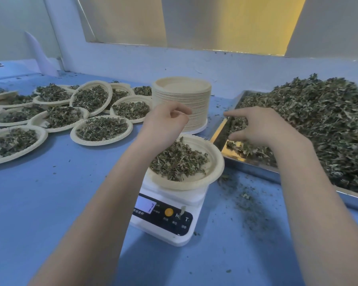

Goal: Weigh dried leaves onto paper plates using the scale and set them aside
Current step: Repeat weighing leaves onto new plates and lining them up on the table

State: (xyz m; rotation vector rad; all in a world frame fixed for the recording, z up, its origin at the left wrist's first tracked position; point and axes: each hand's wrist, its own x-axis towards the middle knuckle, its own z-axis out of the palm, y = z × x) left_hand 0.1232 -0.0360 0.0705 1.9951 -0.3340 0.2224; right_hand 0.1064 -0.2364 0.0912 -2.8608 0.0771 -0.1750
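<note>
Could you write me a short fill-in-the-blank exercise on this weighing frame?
1. The paper plate holding leaves sits on the white ____.
2. The right hand reaches over the metal ____ heaped with dried leaves.
3. The stack of empty plates stands ____ the scale, farther from the person.
4. The filled plates set aside lie to the person's ____.

Missing words: scale; tray; behind; left

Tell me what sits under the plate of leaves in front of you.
The plate rests on a white scale standing on the blue table. The plate covers the scale's platform, so nothing else there can be seen.
</note>
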